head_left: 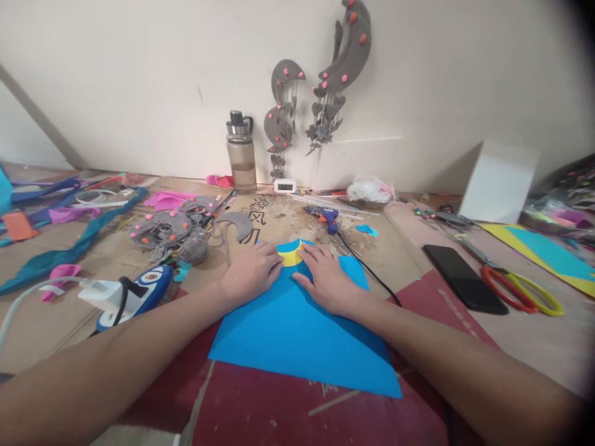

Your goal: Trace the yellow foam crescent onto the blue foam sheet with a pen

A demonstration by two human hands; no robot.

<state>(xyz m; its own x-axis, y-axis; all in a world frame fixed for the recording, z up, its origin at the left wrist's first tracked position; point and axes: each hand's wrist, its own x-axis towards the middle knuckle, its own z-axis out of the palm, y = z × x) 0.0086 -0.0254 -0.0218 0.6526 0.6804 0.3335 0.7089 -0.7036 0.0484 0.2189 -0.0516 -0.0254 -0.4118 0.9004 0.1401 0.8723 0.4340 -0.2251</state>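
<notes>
Spread over the bench (534,350): brown cardboard (395,254) and a dark red sheet (260,402). Directly on these: blue sheet (316,347) at centre, power strip (158,285) leftward, glue gun (324,215) farther back, black phone (465,279) beside scissors (501,269) rightward.

Characters (259,214) on the cardboard (292,217) and digits (284,187) on the clock (285,185) are unreadable.

The sheet (302,334) lies near, mid-scene; power strip (149,286) left, phone (460,275) and scissors (502,270) right; glue gun (326,218) beyond; bottle (242,160) far, left of clock (285,186).
</notes>
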